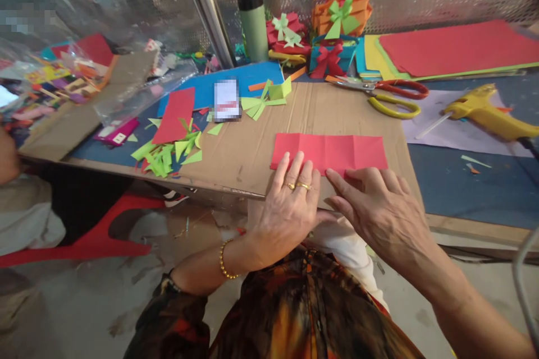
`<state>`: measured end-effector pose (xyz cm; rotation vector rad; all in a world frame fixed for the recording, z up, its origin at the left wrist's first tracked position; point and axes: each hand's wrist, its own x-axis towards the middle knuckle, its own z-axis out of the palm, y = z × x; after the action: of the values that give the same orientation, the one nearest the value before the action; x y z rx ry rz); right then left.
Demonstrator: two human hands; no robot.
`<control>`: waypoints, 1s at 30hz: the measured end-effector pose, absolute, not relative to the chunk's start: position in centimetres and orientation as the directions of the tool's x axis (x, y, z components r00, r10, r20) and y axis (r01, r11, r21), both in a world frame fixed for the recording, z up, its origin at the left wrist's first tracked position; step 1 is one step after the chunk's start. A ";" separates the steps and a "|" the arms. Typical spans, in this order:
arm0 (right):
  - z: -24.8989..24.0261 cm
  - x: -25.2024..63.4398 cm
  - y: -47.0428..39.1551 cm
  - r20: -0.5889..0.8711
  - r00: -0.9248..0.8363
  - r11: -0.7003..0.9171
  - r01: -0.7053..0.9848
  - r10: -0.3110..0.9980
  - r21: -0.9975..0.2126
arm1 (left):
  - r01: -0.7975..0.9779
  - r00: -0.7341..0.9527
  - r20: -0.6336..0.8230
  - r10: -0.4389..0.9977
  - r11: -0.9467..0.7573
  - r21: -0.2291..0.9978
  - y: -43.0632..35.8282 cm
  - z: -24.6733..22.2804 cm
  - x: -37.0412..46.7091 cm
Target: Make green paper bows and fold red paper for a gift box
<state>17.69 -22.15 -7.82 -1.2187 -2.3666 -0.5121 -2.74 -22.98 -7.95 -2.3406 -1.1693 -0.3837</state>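
Observation:
A strip of red paper (341, 148) with several upright crease lines lies on the cardboard sheet (236, 151), its near edge folded. My left hand (292, 202) rests flat on the near left part of the strip, fingers stretched out, two gold rings on them. At the strip's near edge, my right hand (379, 207) presses down with the index fingertip. Its other fingers are bent over the paper, and the thumb is apart below the edge. Neither hand grips the paper.
Red-handled and yellow-handled scissors (391, 92) and a yellow glue gun (488, 112) lie to the right. Green paper scraps (168, 151) and a phone (226, 100) are left. Behind stand a green bottle (254, 28), a steel flask (208, 11) and stacked red sheets (458, 47). Someone sits far left.

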 end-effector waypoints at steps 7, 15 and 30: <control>-7.8 17.7 -22.0 0.535 -0.541 0.561 0.815 0.649 0.144 | 0.817 0.576 0.463 0.673 -0.480 -0.320 -23.6 -8.8 -3.0; -7.9 17.8 -22.0 0.545 -0.543 0.560 0.814 0.639 0.154 | 0.836 0.548 0.478 0.686 -0.460 -0.299 -23.6 -8.9 -2.9; -7.9 17.8 -22.2 0.529 -0.516 0.548 0.829 0.674 0.111 | 0.892 0.452 0.424 0.785 -0.401 -0.210 -24.4 -8.6 -4.3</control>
<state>17.77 -22.19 -7.91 -1.2204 -2.3598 -0.4931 -4.31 -24.40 -8.64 -2.3033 -1.4124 -0.3616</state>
